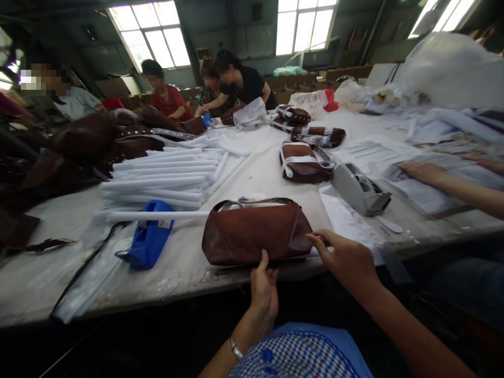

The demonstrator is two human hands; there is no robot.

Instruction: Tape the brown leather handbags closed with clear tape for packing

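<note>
A brown leather bag (252,236) lies at the table's front edge, its strap along the top. My left hand (264,283) touches the bag's lower front edge from below, thumb up against the leather and fingers curled. At the bag's right end my right hand (344,257) pinches the corner between thumb and fingers; a bit of white shows there. A white paper roll (157,215) reaches from the left to the bag. The blue tape dispenser (149,236) stands left of the bag. Behind on the right are a grey tape dispenser (360,189) and a brown bag with white wrapping (301,161).
Many white rolls (165,176) are piled behind the blue dispenser. Brown bags (82,139) heap up at the far left. Plastic sleeves (92,273) lie front left. A neighbour's hand (423,172) rests on plastic at the right. Several people work across the table.
</note>
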